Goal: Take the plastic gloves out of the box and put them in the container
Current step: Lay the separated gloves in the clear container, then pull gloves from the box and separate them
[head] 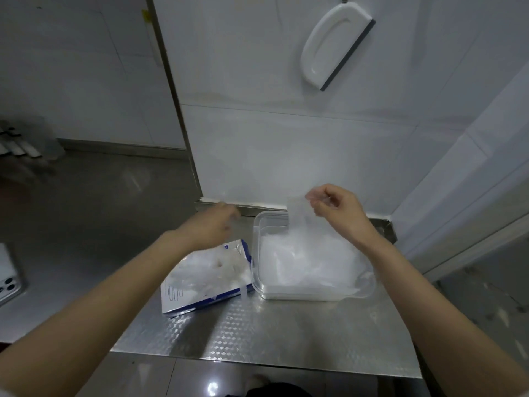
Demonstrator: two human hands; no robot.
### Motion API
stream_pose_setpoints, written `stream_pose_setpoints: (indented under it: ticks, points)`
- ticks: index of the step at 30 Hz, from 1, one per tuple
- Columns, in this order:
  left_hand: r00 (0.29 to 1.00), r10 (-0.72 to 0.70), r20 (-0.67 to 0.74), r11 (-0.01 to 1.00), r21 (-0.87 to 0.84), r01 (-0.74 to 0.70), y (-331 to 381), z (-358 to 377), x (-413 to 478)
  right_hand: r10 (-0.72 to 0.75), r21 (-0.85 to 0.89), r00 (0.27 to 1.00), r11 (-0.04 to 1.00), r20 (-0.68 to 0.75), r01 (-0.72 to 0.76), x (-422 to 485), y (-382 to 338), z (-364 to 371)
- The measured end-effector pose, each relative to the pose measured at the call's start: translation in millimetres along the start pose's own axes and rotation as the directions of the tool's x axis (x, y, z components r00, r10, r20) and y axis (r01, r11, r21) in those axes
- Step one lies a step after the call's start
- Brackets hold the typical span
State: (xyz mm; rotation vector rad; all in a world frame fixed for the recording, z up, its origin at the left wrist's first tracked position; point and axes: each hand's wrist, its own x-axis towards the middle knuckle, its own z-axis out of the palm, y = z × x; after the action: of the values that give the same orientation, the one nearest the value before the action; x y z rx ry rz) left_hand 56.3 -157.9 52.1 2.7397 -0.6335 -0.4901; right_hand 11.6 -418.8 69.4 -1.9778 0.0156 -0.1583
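**One glove pinched above the container**

Two bare forearms reach in from the bottom edge across the patterned steel bench (257,333). The right hand (335,209) is raised over the far side of the clear container (256,253). Its thumb and fingertips pinch the top of a thin plastic glove (300,222). The glove hangs straight down, and its lower part meets the heap of gloves (309,265) that fills the container.

The left hand (211,229) hovers above the far end of the blue-and-white box (177,299), apart from it. It is blurred (the fingers look bent, but I cannot tell whether they hold anything).

The box lies flat just left of the container, its right end close against the container's left wall. Its top is open, and crumpled gloves (209,267) bulge out of it.

On the tiled wall behind the bench hangs a white squeegee (337,47) with a dark blade. At the far left edge, the corner of a phone (8,282) shows, camera lenses up.
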Motion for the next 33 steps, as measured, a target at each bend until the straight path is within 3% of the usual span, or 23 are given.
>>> stream_pose_setpoints:
  ticks: [1, 3, 5, 7, 9, 13, 15, 18, 24, 28, 33]
  points:
    - [0.996, 0.060, -0.065, 0.986, -0.151, -0.069, 13, -8, 1, 0.010, -0.005, 0.991, 1.000, 0.133, -0.010, -1, -7, -1]
    - [0.983, 0.177, -0.044, 0.896, -0.407, -0.180, 41, -20, 0, 0.048, -0.007, 0.914, 0.999, 0.404, -0.049, -6, -20, -3]
    - [0.956, 0.289, 0.055, 0.839, -0.494, -0.226, 60, -23, 1, 0.069, -0.039, 0.820, 0.998, 0.568, -0.056, -9, -28, -5]
    - [0.925, 0.359, 0.123, 0.840, -0.474, -0.263, 67, -20, 4, 0.087, -0.059, 0.773, 0.996, 0.628, -0.064, -9, -32, -10]
    - [0.903, 0.389, 0.184, 0.844, -0.463, -0.269, 68, -16, 7, 0.083, -0.029, 0.785, 0.996, 0.614, -0.083, -9, -33, -15]
    - [0.946, 0.302, 0.116, 0.738, -0.657, -0.155, 70, -14, 5, 0.128, 0.178, 0.917, 0.962, 0.377, -0.207, -10, -22, -29]
    - [0.962, 0.257, 0.087, 0.647, -0.755, -0.104, 67, -16, 2, 0.164, 0.271, 0.902, 0.919, 0.399, -0.286, -14, -4, -34]
    - [0.968, 0.216, 0.131, 0.557, -0.830, -0.012, 63, -15, 1, 0.225, 0.154, 0.829, 0.925, 0.512, -0.346, -26, 21, -22]
    - [0.927, 0.291, 0.238, 0.444, -0.891, 0.090, 61, -7, 2, 0.274, 0.097, 0.803, 0.921, 0.530, -0.378, -31, 25, 3]
    - [0.926, 0.311, 0.216, 0.349, -0.932, 0.100, 63, -5, 4, 0.285, 0.143, 0.757, 0.884, 0.589, -0.444, -35, 34, 5]
    - [0.988, 0.081, 0.133, 0.210, -0.971, 0.113, 64, 11, 13, 0.268, 0.405, 0.870, 0.801, 0.415, -0.441, -28, 39, -20]
